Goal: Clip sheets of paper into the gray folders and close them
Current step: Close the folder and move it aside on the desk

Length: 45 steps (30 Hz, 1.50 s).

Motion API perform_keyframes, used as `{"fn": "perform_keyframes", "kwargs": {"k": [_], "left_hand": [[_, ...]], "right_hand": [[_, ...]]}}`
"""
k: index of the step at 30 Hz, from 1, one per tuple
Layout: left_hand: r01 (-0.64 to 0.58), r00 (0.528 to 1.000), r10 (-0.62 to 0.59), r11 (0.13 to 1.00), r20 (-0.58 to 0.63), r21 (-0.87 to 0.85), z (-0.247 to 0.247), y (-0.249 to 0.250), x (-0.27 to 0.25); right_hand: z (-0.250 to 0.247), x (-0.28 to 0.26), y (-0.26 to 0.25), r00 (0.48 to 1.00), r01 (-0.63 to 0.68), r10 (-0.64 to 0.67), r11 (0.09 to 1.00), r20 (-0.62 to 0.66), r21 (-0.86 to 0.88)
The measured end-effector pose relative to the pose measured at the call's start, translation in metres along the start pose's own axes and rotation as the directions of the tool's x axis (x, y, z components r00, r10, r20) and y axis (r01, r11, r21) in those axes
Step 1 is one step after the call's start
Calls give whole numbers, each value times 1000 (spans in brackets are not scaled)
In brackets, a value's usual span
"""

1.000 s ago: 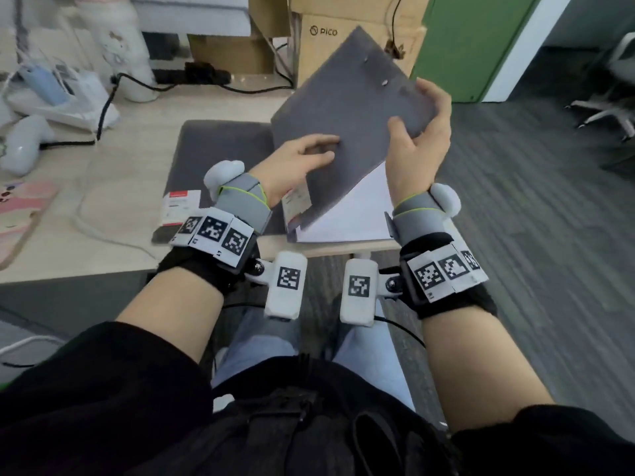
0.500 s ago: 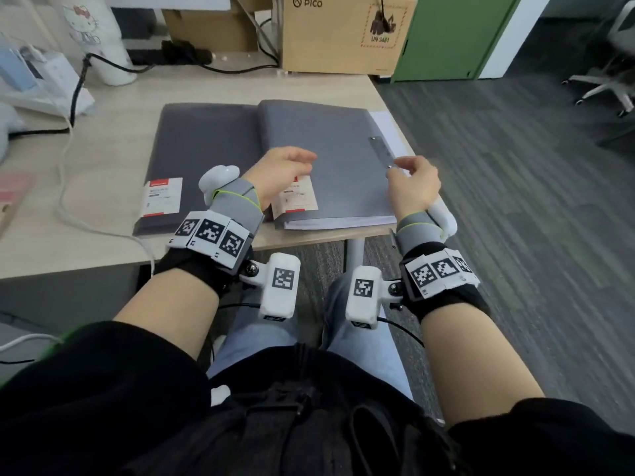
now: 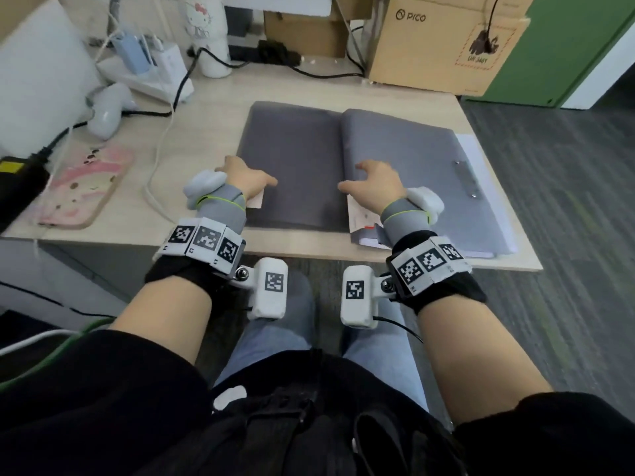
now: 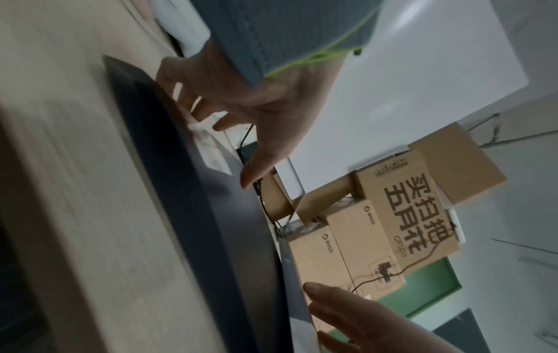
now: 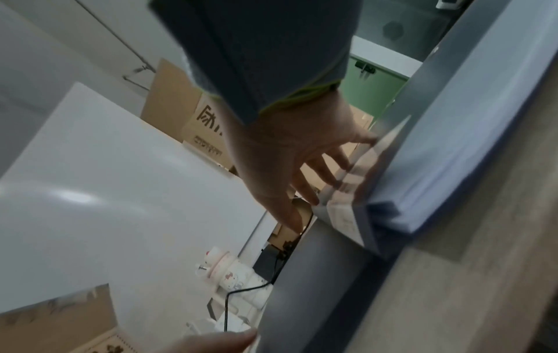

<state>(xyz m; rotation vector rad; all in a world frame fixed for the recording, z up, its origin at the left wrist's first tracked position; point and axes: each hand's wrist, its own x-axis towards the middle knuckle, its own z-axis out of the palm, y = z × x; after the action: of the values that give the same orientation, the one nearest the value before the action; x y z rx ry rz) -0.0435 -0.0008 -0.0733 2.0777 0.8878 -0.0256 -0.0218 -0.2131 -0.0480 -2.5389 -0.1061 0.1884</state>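
Two gray folders lie shut side by side on the desk. The left folder (image 3: 295, 159) has my left hand (image 3: 248, 180) resting on its near left corner, fingers straight over a white label (image 4: 208, 141). On the right folder (image 3: 415, 156) my right hand (image 3: 372, 185) lies flat with spread fingers near the spine, beside its label (image 3: 360, 218). A metal clip (image 3: 465, 178) sits at that folder's right edge. White paper (image 3: 472, 149) pokes out past the cover. In the right wrist view my right hand's fingers (image 5: 329, 176) touch the cover (image 5: 453, 114).
Cardboard boxes (image 3: 436, 46) stand at the back of the desk. On the left lie a phone in a pink case (image 3: 86, 187), a white cable (image 3: 159, 149), a white controller (image 3: 108, 111) and a white bottle (image 3: 206, 32). The desk's right edge (image 3: 501, 187) borders dark floor.
The right folder's raised cover came down flat. My right hand moved from the clip to the folder's left part, and my left hand shifted left onto the other folder.
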Motion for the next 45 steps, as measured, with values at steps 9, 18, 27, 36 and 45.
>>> {"fn": "perform_keyframes", "kwargs": {"k": [9,18,27,36,45], "left_hand": [[63,986,40,815,164,-576,-22,-7,-18],[-299,944,300,605,-136,-739,-80,14,-38],[-315,923,362,507,-134,-802,-65,40,-58],[-123,934,337,609,115,-784,32,65,-72],[-23,901,210,896,379,-443,92,67,-73]], "right_hand": [[18,3,-18,998,-67,63,986,-29,-155],[14,-5,-41,996,-53,65,983,-68,174],[-16,-8,-14,935,-17,191,866,-300,500],[-54,-15,72,817,-142,439,782,-374,607],[-72,-24,137,777,-327,526,807,-345,492]]}}
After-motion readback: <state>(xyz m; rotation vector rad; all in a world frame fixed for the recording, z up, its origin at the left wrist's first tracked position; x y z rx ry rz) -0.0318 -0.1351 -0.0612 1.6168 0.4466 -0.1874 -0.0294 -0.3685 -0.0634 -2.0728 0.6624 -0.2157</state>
